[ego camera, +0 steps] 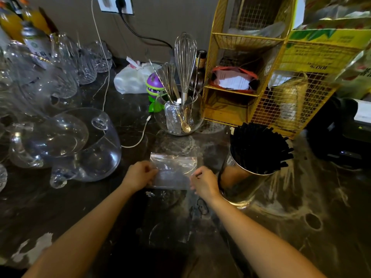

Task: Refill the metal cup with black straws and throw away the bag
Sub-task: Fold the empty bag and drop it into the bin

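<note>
A clear plastic bag [173, 169] is stretched flat between my two hands just above the dark counter; it looks empty. My left hand [138, 174] pinches its left edge and my right hand [203, 182] pinches its right edge. To the right of my right hand stands the shiny metal cup [242, 185], packed with black straws [259, 147] that fan out above its rim.
A glass bowl [178, 115] holding a whisk and spoons stands behind the bag. Upturned glass jugs and bowls [66, 145] crowd the left. A yellow wire rack [261, 77] rises at the back right, a white cable [138, 137] trails across the marbled counter [321, 217].
</note>
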The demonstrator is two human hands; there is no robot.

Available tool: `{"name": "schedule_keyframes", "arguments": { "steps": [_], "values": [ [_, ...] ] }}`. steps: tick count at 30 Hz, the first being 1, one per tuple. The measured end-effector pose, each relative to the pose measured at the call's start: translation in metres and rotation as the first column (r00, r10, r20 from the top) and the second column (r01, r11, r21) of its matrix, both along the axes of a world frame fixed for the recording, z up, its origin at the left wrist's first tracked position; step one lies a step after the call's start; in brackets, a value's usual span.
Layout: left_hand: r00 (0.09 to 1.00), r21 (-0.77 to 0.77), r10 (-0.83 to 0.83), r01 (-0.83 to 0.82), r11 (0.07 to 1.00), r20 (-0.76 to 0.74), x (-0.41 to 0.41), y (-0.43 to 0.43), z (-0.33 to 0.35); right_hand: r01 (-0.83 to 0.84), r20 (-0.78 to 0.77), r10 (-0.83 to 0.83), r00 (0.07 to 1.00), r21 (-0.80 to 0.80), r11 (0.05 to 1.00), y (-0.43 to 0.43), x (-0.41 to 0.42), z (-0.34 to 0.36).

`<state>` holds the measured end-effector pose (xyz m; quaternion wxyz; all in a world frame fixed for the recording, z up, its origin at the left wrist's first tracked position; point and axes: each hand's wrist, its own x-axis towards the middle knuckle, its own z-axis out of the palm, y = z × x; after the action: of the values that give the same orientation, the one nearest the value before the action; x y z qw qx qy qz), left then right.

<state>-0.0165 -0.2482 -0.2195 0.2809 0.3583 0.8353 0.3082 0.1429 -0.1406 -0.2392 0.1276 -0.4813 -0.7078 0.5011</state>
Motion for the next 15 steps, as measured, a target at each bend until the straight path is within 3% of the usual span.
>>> {"name": "schedule_keyframes", "arguments": {
  "steps": [3, 5, 8, 11, 13, 15],
  "values": [
    [0.993, -0.029, 0.049, -0.052, 0.998, -0.104, 0.004, 0.006, -0.001, -0.033, 0.008, 0.033, 0.999, 0.12, 0.992, -0.001, -0.001, -0.002],
    [0.961, -0.053, 0.0, -0.016, 0.998, -0.277, 0.007, 0.005, -0.003, -0.147, 0.097, 0.126, 0.987, 0.25, 0.957, -0.001, -0.001, -0.005],
    [0.824, -0.095, -0.166, 0.136, 0.986, -0.543, 0.006, 0.004, -0.007, -0.29, 0.263, 0.172, 0.949, 0.525, 0.8, -0.005, -0.001, -0.004],
    [0.618, -0.185, -0.399, 0.382, 0.905, -0.677, 0.001, 0.004, -0.012, -0.359, 0.331, 0.165, 0.929, 0.694, 0.625, -0.003, -0.002, -0.001],
    [0.551, -0.256, -0.511, 0.475, 0.842, -0.66, 0.001, 0.0, -0.011, -0.494, 0.4, 0.291, 0.869, 0.659, 0.568, -0.001, -0.001, 0.003],
    [0.547, -0.297, -0.573, 0.512, 0.806, -0.61, 0.003, -0.005, -0.006, -0.623, 0.467, 0.416, 0.78, 0.524, 0.581, 0.001, 0.004, 0.005]
  ]
}}
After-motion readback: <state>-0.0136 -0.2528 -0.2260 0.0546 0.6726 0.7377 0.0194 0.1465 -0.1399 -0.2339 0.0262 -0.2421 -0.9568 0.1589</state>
